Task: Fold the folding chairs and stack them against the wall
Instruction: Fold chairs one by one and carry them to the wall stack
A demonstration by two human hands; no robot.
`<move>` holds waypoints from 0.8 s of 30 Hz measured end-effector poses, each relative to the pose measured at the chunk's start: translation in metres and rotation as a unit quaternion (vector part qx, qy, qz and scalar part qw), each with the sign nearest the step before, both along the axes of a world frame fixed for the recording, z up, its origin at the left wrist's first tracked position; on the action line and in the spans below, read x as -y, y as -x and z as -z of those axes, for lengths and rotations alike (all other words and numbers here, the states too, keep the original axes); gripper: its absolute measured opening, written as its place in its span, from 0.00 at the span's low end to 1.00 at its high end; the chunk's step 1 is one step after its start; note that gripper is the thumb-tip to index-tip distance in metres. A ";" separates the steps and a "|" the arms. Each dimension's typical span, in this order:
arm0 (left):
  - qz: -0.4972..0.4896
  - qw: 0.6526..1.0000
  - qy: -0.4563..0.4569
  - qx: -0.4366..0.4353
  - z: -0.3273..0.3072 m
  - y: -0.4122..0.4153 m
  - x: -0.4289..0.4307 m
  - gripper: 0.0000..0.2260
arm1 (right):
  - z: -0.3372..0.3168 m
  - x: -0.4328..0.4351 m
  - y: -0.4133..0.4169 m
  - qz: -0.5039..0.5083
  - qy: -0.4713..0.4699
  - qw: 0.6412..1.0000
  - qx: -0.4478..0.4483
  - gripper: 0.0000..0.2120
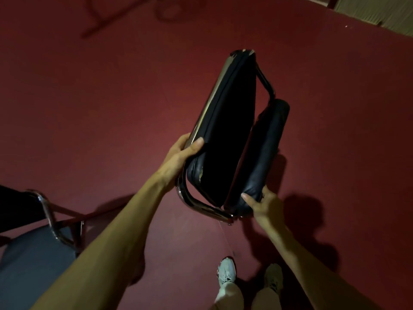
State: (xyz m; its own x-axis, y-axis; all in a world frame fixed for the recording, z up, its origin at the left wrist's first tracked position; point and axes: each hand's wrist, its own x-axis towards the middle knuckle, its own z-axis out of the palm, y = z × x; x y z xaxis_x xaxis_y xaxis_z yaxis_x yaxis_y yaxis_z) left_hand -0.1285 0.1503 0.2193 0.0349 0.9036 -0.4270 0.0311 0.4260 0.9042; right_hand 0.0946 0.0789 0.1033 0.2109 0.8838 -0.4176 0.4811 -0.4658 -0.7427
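Nearest, at the bottom, two pale shoes [226, 272] are seen on the red floor [111, 97]. To the lower left a second chair [48, 211] stands unfolded, its grey seat and chrome tube partly in view; it is judged not yet dealt with.

Just beyond, the folded chair [230, 135] is held between both hands in front of the person, over the middle of the floor. Whether its feet touch the floor cannot be told. The left hand [183, 153] is wrapped round the near left edge of the seat pad [232, 121], thumb on the black covering and fingers behind the metal rim. The right hand [266, 205] is clasped on the lower end of the back pad [268, 148], fingers pressed into it. The two pads lie nearly face to face with a narrow gap between them.

The chair is judged fairly heavy and rigid in its frame [201, 204], while the padding looks soft and smooth, so a grip on it may slide. A firmer hold would be had on the chrome tube. Fingers are best kept out of the gap, where they could be pinched.

Farthest, at the floor's far right corner, a pale wall [380, 16] is seen, well apart from the chair. A dim shape at the far edge is too blurred to name.
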 end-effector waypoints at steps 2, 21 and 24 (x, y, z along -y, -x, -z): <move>0.010 1.000 -0.002 -0.027 -0.009 -0.005 -0.001 0.35 | -0.003 -0.006 0.013 -0.019 -0.002 0.999 0.036 0.21; -0.034 0.986 -0.043 -0.160 -0.027 -0.001 -0.031 0.16 | -0.036 -0.059 0.053 -0.051 0.104 0.991 0.070 0.20; -0.054 0.986 -0.043 -0.154 -0.030 -0.006 -0.041 0.16 | -0.042 -0.073 0.047 -0.050 0.107 0.991 0.065 0.18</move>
